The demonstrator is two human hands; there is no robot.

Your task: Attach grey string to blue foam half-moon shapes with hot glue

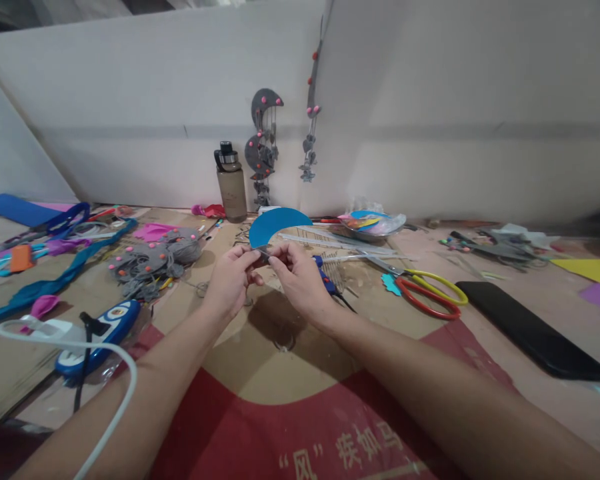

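Observation:
A blue crescent-shaped cutout is held up above the cardboard-covered table. My left hand pinches its lower left tip with thumb and fingers closed. My right hand is closed right beside it, fingertips meeting the same tip and a thin strand that I can barely make out. Both forearms reach in from the bottom of the view. Under the hands lies a small wire loop.
Red and yellow scissors and a black flat case lie to the right. A glue gun with a white cable sits left, near grey felt pieces. A bottle and grey hanging moons stand by the white wall.

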